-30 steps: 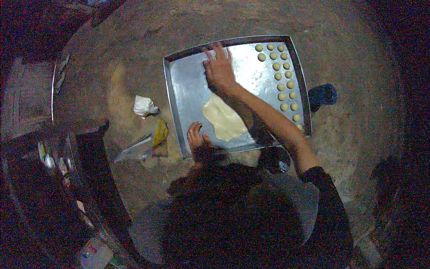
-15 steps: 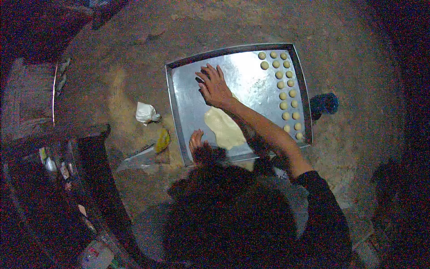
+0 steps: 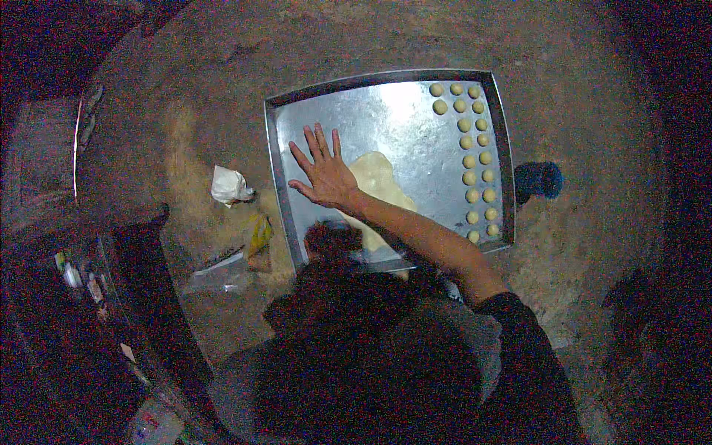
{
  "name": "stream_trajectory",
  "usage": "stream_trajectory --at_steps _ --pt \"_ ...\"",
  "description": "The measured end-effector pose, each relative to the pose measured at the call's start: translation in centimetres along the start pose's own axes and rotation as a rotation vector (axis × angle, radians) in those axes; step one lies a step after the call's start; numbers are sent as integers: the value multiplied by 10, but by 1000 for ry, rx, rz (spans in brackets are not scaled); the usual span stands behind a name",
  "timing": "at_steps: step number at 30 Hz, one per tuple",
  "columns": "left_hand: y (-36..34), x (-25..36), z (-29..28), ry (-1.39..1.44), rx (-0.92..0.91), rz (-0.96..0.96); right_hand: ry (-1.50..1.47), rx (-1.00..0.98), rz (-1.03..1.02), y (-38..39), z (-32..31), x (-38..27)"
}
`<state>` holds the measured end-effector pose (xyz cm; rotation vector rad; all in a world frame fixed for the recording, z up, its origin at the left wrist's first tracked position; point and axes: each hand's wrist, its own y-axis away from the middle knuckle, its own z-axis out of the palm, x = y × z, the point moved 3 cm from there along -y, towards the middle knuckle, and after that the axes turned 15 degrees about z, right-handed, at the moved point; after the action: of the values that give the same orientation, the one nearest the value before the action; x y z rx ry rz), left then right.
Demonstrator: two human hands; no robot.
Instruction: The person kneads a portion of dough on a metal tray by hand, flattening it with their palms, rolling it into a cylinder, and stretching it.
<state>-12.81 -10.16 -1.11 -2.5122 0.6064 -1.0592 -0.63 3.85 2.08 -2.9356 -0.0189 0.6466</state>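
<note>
My right hand (image 3: pixel 324 174) reaches across a large shallow metal tray (image 3: pixel 334 108), its fingers spread and nothing in its grasp. The palm is over the tray's left part, beside a flattened sheet of pale dough (image 3: pixel 380 179). My forearm crosses above that sheet and covers some of it. Along the tray's right side, small round dough balls (image 3: pixel 469 178) lie in rows. Whether my palm touches the tray I cannot tell. My left hand cannot be made out; a dark shape covers the tray's near left part.
Left of the tray lie a crumpled white bag (image 3: pixel 230 185), a yellow wrapper (image 3: pixel 259 233) and a clear plastic sheet (image 3: pixel 221 273) on the brown floor. A dark blue object (image 3: pixel 540 180) stands just right of the tray. Dark furniture edges the far left.
My right hand has moved left and nearer, its fingers spreading wider and flatter. More of the dough's far end shows. My left hand, visible at the tray's near left before, no longer shows.
</note>
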Motion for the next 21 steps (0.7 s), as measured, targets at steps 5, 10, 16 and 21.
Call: stream_trajectory --at_steps 5,10,16,21 --pt "3 3 -8 -12 4 -15 -5 -12 41 -2 5 0" --pt "-2 7 -14 -7 9 -23 -430 56 169 -12 5 20" --pt "9 -2 -4 13 19 -13 -55 189 10 -18 -37 19" --pt "17 -9 4 15 46 2 68 140 -133 -10 0 29"
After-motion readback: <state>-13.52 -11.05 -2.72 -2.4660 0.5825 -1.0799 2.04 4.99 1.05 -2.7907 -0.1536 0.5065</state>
